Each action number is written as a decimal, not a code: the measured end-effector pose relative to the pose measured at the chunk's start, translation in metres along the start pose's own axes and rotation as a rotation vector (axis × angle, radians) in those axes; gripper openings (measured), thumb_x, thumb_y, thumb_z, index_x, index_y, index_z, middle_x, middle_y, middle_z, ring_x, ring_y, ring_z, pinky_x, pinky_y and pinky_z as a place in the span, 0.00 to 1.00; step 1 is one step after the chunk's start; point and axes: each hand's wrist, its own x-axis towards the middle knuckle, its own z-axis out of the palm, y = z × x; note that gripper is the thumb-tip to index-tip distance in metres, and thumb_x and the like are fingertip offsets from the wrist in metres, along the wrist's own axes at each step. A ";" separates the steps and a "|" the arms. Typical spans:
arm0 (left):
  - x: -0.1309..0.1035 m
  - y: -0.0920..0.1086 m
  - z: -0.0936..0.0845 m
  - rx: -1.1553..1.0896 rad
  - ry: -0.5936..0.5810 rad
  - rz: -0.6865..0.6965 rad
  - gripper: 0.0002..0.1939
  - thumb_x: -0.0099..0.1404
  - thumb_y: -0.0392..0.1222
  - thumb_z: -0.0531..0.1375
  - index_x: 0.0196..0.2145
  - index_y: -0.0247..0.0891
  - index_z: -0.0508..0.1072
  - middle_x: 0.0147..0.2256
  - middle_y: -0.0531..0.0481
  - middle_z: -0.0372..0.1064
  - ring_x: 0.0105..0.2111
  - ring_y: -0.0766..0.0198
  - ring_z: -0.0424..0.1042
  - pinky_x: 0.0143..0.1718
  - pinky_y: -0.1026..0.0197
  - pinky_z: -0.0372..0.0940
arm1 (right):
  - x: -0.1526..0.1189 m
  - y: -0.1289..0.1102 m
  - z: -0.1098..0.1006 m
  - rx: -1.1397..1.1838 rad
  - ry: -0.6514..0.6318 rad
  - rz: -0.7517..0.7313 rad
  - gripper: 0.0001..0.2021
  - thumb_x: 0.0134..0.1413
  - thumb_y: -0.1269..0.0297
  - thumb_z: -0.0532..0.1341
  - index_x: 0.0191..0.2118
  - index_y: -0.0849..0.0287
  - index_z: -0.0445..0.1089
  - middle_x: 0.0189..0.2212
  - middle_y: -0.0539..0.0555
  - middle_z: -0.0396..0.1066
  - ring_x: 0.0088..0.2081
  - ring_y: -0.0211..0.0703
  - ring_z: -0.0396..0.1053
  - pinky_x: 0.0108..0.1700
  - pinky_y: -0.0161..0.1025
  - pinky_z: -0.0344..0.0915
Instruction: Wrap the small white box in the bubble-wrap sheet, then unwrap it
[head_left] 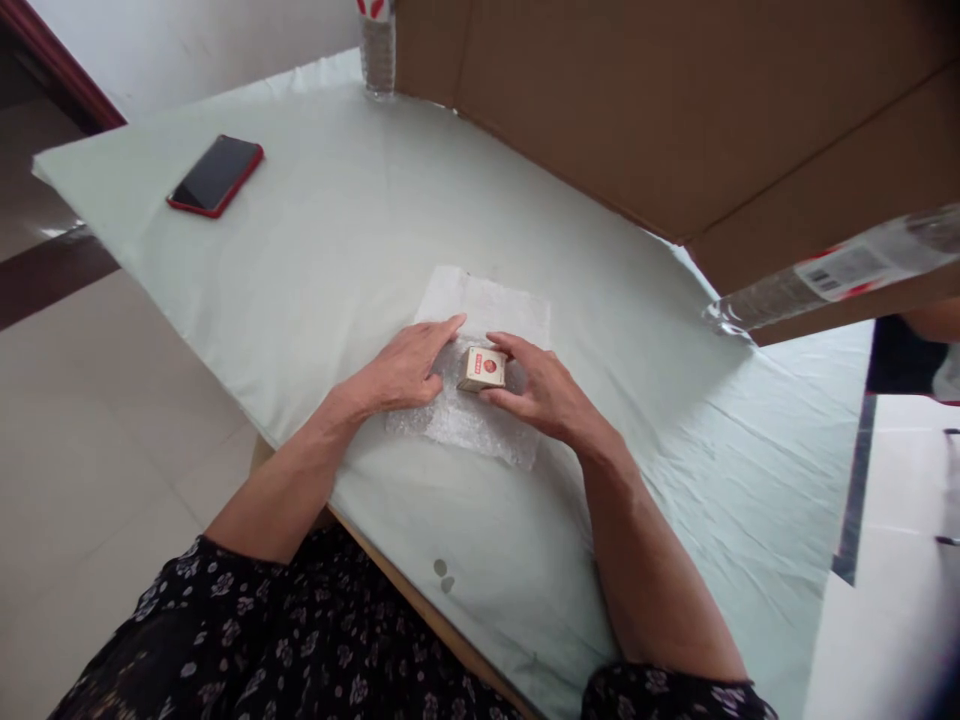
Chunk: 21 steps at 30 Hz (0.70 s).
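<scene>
A small cream-coloured box [486, 367] with a red label and a round reddish picture stands on a sheet of bubble wrap [480, 437]. My right hand [544, 388] holds it from the right, with the thumb at the near side and the fingers at the far side. To the left of the box, my left hand [401, 368] rests over the wrap, its thumb and fingers apart and nothing between them. The wrap lies flat beneath both hands and partly behind them.
A pale green cloth [315, 260] covers the table. A phone in a red case [217, 175] lies at far left. A large cardboard panel [600, 110] stands at the back, with one plastic bottle [378, 55] at its left and another bottle [832, 275] at right. Part of a person [934, 325] shows at the right edge.
</scene>
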 end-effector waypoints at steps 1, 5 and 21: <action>0.000 -0.001 0.000 0.009 -0.001 0.008 0.45 0.55 0.34 0.52 0.71 0.35 0.49 0.64 0.39 0.63 0.65 0.49 0.59 0.66 0.44 0.56 | -0.002 0.002 0.000 0.012 0.018 0.005 0.29 0.57 0.53 0.61 0.64 0.51 0.62 0.59 0.58 0.71 0.57 0.60 0.71 0.57 0.57 0.64; -0.001 -0.003 0.002 0.031 0.018 0.032 0.44 0.56 0.34 0.53 0.70 0.35 0.51 0.64 0.39 0.62 0.66 0.49 0.58 0.67 0.43 0.55 | -0.003 0.005 0.003 0.030 0.054 0.005 0.23 0.57 0.55 0.63 0.57 0.53 0.69 0.54 0.58 0.75 0.53 0.58 0.73 0.55 0.55 0.66; 0.003 -0.013 0.006 0.010 0.061 0.053 0.40 0.57 0.30 0.51 0.68 0.34 0.56 0.62 0.41 0.66 0.63 0.52 0.63 0.66 0.46 0.56 | -0.001 -0.001 0.014 -0.061 0.094 0.014 0.22 0.57 0.58 0.63 0.57 0.56 0.69 0.50 0.60 0.77 0.47 0.57 0.73 0.49 0.52 0.64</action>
